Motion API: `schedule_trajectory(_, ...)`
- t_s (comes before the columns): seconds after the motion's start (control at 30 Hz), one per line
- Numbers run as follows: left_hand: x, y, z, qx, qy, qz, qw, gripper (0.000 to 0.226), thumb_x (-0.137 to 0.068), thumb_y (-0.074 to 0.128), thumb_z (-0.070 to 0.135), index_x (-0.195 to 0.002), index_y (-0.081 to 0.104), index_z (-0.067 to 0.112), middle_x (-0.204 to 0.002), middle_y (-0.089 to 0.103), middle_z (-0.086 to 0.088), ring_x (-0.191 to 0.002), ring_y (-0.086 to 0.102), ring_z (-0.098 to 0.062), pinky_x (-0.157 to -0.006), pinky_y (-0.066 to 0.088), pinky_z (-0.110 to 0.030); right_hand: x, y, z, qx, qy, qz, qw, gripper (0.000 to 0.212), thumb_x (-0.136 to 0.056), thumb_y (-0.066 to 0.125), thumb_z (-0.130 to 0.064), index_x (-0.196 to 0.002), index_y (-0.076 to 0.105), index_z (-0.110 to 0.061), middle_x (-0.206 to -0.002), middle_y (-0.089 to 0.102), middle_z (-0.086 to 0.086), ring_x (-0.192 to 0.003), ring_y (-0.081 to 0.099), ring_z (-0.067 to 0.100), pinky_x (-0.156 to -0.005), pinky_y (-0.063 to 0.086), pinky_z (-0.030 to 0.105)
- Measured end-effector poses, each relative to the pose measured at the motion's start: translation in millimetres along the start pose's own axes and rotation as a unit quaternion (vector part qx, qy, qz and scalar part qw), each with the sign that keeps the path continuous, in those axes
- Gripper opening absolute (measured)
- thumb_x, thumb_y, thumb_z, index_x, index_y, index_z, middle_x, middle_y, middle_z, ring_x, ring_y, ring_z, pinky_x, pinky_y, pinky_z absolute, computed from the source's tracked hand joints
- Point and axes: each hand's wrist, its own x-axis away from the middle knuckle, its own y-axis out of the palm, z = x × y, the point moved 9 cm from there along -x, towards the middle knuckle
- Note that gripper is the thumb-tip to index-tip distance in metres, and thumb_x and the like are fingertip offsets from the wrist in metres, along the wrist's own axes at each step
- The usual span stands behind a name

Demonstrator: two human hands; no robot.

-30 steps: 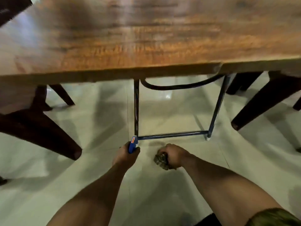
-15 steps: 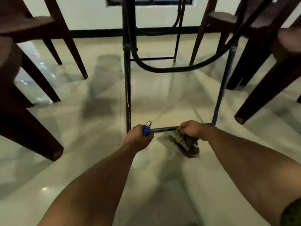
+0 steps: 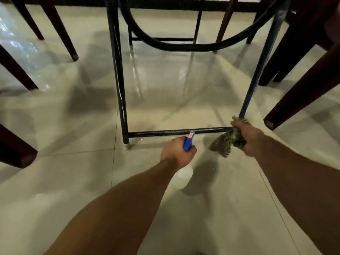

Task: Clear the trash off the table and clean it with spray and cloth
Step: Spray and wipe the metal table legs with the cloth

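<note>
With the tabletop out of view above, work is at floor level on the table's dark blue-black metal tube frame. The left hand is wrapped round the neck of the spray bottle with blue trigger head and translucent white body, held just in front of the frame's near bottom crossbar, nozzle toward the bar. The right hand is bunched round the mottled green-brown cloth, pressing it on the crossbar's right end where the bar meets the right upright; a loose corner hangs toward the glossy pale tiled floor. The hands are apart, bottle between them and nearer the left. Judged step: wiping the lower frame. Risks: overspray past the thin bar would wet the glossy tile and leave it slippery; the hanging corner could drag on the floor, pick up grit and smear it back on the bar; a loose bunch could slide off the round tube. Count: one bottle, one cloth, two hands; four frame uprights, two low crossbars, one curved brace; dark wooden chair legs, four at left, at least three at right, edges cropped. No trash visible.
</note>
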Motion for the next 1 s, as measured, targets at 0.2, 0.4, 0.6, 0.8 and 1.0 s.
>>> schedule_trajectory(0.2, -23.9, 23.0, 25.1, -0.010, 0.010, 0.006, 1.000, 0.019, -0.087, 0.055, 0.036, -0.076, 0.050, 0.021, -0.077, 0.061, -0.001, -0.078, 0.060, -0.031, -0.066, 0.047, -0.032, -38.6, -6.1, -13.8, 0.020, -0.153, 0.000, 0.988, 0.014, -0.085, 0.061, 0.005, -0.086, 0.060, -0.008, -0.072, 0.055, 0.021, -0.039, 0.052, 0.025, -0.040, 0.049, 0.036)
schedule_trajectory(0.4, -37.7, 34.9, 35.4, 0.020, 0.009, -0.014, 1.000, 0.026, -0.088, 0.060, 0.033, -0.070, 0.043, 0.024, -0.071, 0.055, 0.003, -0.075, 0.059, -0.031, -0.064, 0.045, -0.033, -46.0, -19.7, 8.9, -0.023, -0.221, 0.102, 0.970, 0.037, -0.081, 0.071, -0.006, -0.118, 0.064, -0.007, -0.100, 0.069, 0.014, -0.073, 0.067, 0.028, -0.042, 0.049, 0.023)
schedule_trajectory(0.6, -48.7, 53.3, 39.1, 0.006, 0.004, -0.033, 0.999, 0.026, -0.088, 0.058, 0.035, -0.069, 0.049, 0.019, -0.066, 0.056, 0.002, -0.065, 0.056, -0.025, -0.058, 0.044, -0.030, -31.6, -14.3, -34.3, 0.169, -0.385, 0.149, 0.895, 0.069, -0.069, 0.063, -0.021, -0.136, 0.049, -0.012, -0.127, 0.059, 0.013, -0.114, 0.057, 0.027, -0.103, 0.046, 0.033)
schedule_trajectory(0.8, -53.6, 68.3, 22.2, 0.013, -0.029, -0.056, 0.998, 0.025, -0.091, 0.059, 0.037, -0.072, 0.050, 0.024, -0.065, 0.051, 0.001, -0.060, 0.048, -0.018, -0.064, 0.051, -0.034, -28.3, 19.6, -10.4, 0.385, -0.468, 0.102, 0.789, 0.072, -0.078, 0.066, 0.005, -0.143, 0.040, -0.010, -0.150, 0.030, 0.012, -0.129, 0.047, 0.036, -0.107, 0.046, 0.046)
schedule_trajectory(1.0, -60.7, 57.8, 9.5, 0.008, -0.029, -0.061, 0.998, 0.027, -0.091, 0.059, 0.035, -0.069, 0.049, 0.021, -0.065, 0.051, -0.001, -0.057, 0.047, -0.017, -0.055, 0.043, -0.028, -50.3, 61.7, 8.3, 0.438, -0.390, 0.085, 0.806, 0.068, -0.082, 0.061, 0.002, -0.147, 0.044, -0.012, -0.151, 0.037, 0.019, -0.139, 0.030, 0.040, -0.116, 0.028, 0.047)
